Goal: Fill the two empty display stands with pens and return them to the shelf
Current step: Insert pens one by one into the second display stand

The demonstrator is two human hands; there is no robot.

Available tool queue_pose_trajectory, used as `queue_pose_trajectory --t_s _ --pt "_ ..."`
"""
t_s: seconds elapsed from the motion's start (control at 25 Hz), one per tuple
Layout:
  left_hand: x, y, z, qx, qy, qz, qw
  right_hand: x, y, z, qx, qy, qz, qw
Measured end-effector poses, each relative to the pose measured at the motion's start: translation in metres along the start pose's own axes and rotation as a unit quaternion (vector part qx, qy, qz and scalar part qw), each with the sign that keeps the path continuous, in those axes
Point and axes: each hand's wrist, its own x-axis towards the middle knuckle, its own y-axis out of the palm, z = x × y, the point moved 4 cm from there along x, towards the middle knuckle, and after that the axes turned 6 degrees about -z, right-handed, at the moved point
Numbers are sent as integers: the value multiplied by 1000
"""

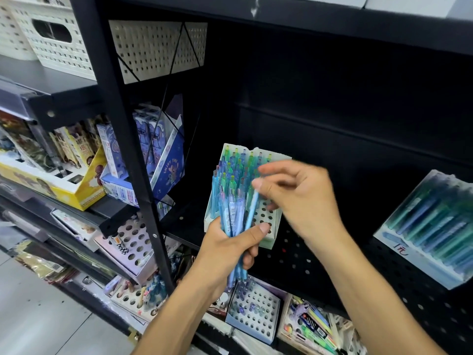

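Already the display stand [266,216] on the black shelf [302,252] is filling up: pens are standing in its back rows, while several holes at the front right are showing empty. The left hand [227,247] is gripping a bundle of blue pens [233,213] in front of it, and the right hand [294,196] is pinching one pen [252,208] above those holes. A second stand [435,231], at the right, is looking full, so the task seems well past half.

Left hand [230,243] gripping – right hand [294,198] pinching (blurred).
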Motion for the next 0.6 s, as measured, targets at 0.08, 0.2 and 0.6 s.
queue_pose_trajectory --t_s 0.08,0.2,0.6 --pt "-1 -2 1 8 -5 5 1000 12 -16 3 65 -6 -75 995" --pt "1 -9 1 14 -5 -20 1000 27 -49 7 136 -49 -218 965" --pt "2 -21 9 -131 -47 -87 986 25 -27 -48 -78 -113 -179 974"
